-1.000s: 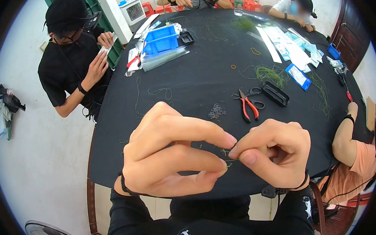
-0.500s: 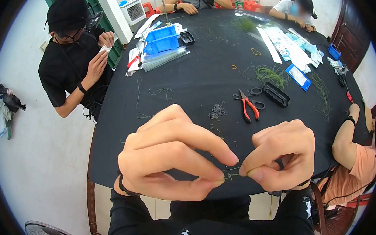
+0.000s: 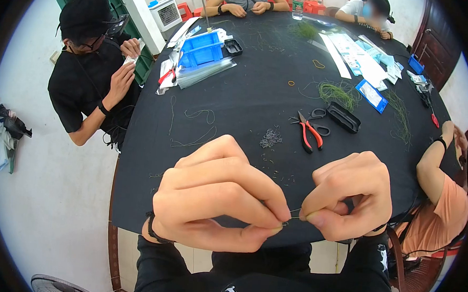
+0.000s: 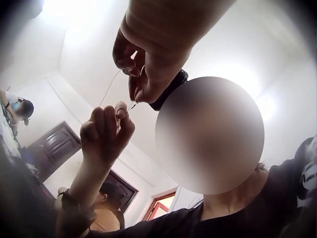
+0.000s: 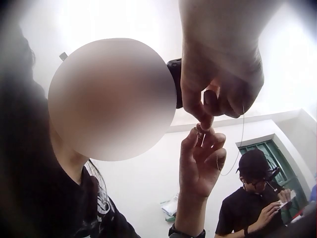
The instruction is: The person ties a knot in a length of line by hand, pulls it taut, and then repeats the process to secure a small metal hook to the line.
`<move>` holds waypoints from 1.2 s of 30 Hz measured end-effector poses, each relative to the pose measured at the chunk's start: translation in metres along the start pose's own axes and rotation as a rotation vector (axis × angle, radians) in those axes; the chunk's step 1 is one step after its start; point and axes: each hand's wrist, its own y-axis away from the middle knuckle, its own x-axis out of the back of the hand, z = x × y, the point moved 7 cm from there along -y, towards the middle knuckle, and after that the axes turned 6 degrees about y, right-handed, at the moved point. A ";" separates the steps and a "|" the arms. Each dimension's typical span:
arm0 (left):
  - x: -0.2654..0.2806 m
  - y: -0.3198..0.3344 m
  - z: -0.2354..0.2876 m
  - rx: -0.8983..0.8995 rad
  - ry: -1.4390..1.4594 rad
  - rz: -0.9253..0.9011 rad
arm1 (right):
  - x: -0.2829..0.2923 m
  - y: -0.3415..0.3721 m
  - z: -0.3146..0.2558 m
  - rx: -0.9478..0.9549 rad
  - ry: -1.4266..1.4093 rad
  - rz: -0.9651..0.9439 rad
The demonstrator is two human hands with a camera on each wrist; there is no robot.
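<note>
In the head view my left hand (image 3: 220,201) is near the table's front edge, its thumb and fingertips pinching a tiny hook-like metal piece (image 4: 134,104), mostly hidden by the fingers. A thin line (image 3: 295,218) runs from there across a short gap to my right hand (image 3: 350,199), which pinches it between thumb and forefinger, the other fingers curled in. Both wrist views show the line also hanging in a loose loop (image 5: 229,173) between the hands. Beyond the hands lies a small pile of dark hook-like pieces (image 3: 270,138).
Red-handled pliers (image 3: 310,133), black scissors (image 3: 323,130) and a black tray (image 3: 343,118) lie ahead of my right hand, beside tangled green line (image 3: 336,94). Blue bins (image 3: 201,52) stand at the back left. Other people sit or stand around the black-covered table (image 3: 247,99).
My left forefinger has come down to join the thumb. My right hand has drawn slightly right and down, stretching the line between the fingertips. The person at right has raised a forearm.
</note>
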 end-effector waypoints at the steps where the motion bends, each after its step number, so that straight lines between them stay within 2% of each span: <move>1: 0.000 0.000 0.000 0.003 -0.001 0.006 | 0.000 0.000 0.000 -0.001 -0.001 0.000; 6: 0.000 0.000 0.000 -0.008 -0.021 0.023 | 0.001 0.001 0.000 -0.017 -0.004 0.019; 12: -0.005 -0.003 0.003 -0.018 -0.187 -0.021 | 0.003 0.002 0.001 -0.066 0.028 0.013; 19: -0.010 -0.002 0.001 0.005 -0.194 -0.001 | 0.000 0.003 0.004 -0.109 0.021 -0.020; 27: -0.007 -0.004 0.000 -0.011 -0.248 0.068 | 0.004 0.003 0.004 -0.078 0.020 0.046; 36: -0.005 -0.003 -0.001 -0.010 -0.244 0.062 | 0.006 0.004 0.003 -0.059 0.045 0.064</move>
